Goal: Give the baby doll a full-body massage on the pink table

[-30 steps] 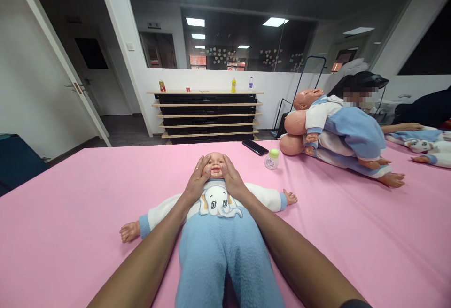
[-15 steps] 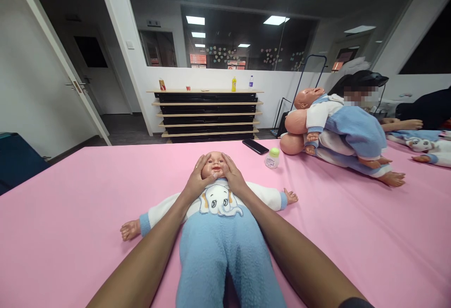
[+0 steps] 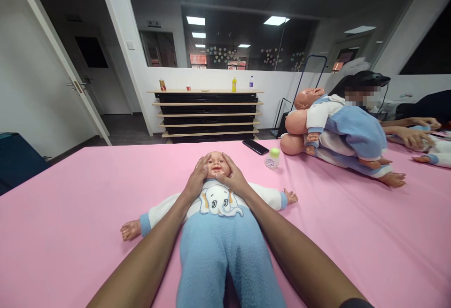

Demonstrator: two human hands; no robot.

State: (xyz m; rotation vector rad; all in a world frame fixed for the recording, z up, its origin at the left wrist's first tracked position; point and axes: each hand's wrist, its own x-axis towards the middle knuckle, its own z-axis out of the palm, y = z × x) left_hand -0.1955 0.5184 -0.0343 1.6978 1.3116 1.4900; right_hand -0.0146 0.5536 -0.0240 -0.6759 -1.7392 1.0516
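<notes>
A baby doll (image 3: 225, 237) lies on its back in front of me, arms spread, in light blue trousers and a white top with an elephant face. My left hand (image 3: 196, 176) rests along one side of the doll's face (image 3: 215, 161), its fingers stretched up past the cheek. On the other cheek lies my right hand (image 3: 234, 175), fingers extended and its thumb near the doll's chin. Both palms touch the head, and the eyes, nose and mouth show between them.
A pink-covered table (image 3: 88, 195) bears a phone (image 3: 255, 147), a green-capped bottle (image 3: 272, 158) and stacked dolls (image 3: 338, 125) at right. Beyond them, another person's hands (image 3: 416, 134) touch a doll. A shelf (image 3: 207, 115) with bottles stands behind.
My left thumb has moved up from the chin toward the cheek, while my right thumb has come inward near the chin. At far right, the other person's hands have shifted over their doll.
</notes>
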